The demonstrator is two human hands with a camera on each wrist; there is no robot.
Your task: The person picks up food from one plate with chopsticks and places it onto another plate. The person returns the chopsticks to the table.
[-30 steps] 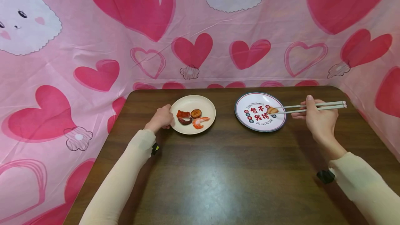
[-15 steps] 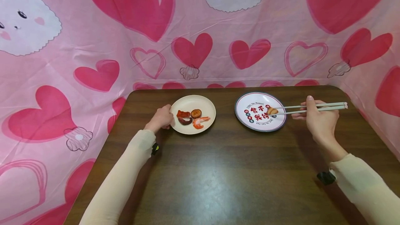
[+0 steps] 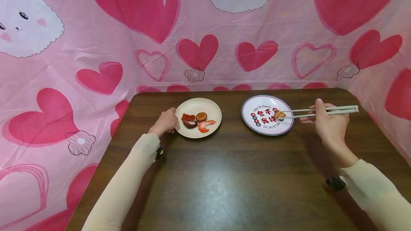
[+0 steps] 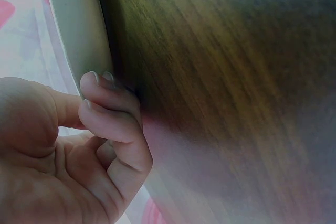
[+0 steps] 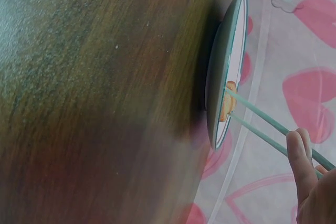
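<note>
My left hand (image 3: 165, 120) pinches the left rim of a cream plate (image 3: 213, 108). In the left wrist view its curled fingers (image 4: 118, 124) are at the plate's edge. On that plate lie a shrimp (image 3: 205, 126), a dark curled tentacle piece (image 3: 190, 124), a round brown mushroom cap (image 3: 201, 117) and a red slice (image 3: 188, 117). My right hand (image 3: 330, 124) holds pale green chopsticks (image 3: 337, 109). Their tips are at a tan-and-brown food piece (image 3: 279, 114) on the white printed plate (image 3: 250, 106); whether they grip it I cannot tell.
Both plates stand near the back edge of a dark wooden table (image 3: 205, 181), with a gap between them. A pink heart-patterned cloth (image 3: 224, 27) hangs behind the table and along its sides.
The rear ends of the chopsticks and my right hand have shifted very slightly right and down. The left hand, both plates and the food stay in place.
</note>
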